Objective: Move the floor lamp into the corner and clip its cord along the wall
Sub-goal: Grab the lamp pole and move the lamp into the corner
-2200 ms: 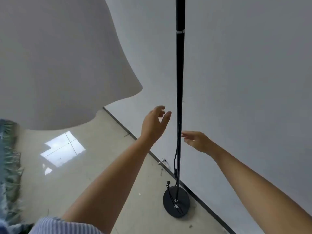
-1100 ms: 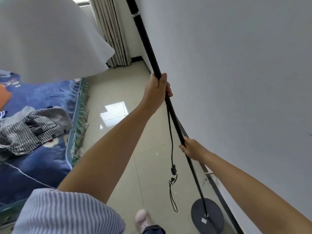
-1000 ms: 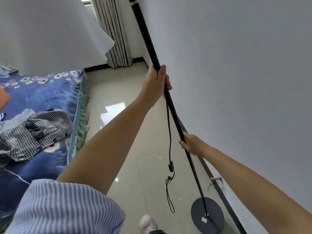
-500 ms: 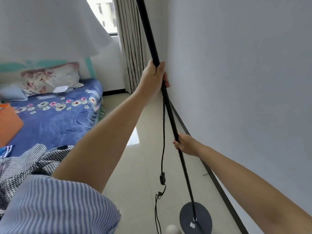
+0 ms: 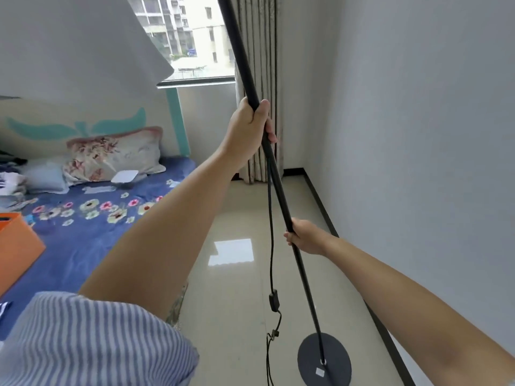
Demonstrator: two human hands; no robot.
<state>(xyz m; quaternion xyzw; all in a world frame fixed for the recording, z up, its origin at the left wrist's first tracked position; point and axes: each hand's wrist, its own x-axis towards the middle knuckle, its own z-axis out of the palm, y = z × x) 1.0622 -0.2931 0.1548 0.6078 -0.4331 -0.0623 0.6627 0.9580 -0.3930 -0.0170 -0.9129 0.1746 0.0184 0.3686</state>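
Observation:
The floor lamp has a thin black pole (image 5: 278,176), a round black base (image 5: 324,363) and a white shade (image 5: 78,43) at the upper left. The pole leans, with the base low at the bottom. My left hand (image 5: 248,126) is wrapped around the pole high up. My right hand (image 5: 305,236) grips the pole lower down. The black cord (image 5: 270,232) hangs loose beside the pole, with an inline switch (image 5: 273,302) on it. The room corner (image 5: 303,162) lies ahead, by the curtain.
A bed (image 5: 92,218) with a blue floral cover and pillows fills the left. An orange box (image 5: 16,246) sits on it. A striped curtain (image 5: 262,79) hangs by the window. The white wall (image 5: 418,135) with a dark baseboard (image 5: 328,218) runs along the right. Glossy tile floor lies between.
Both hands went from reaching for the pole to gripping it. The view has swung from the wall toward the window and corner, with the lamp carried along in my hands.

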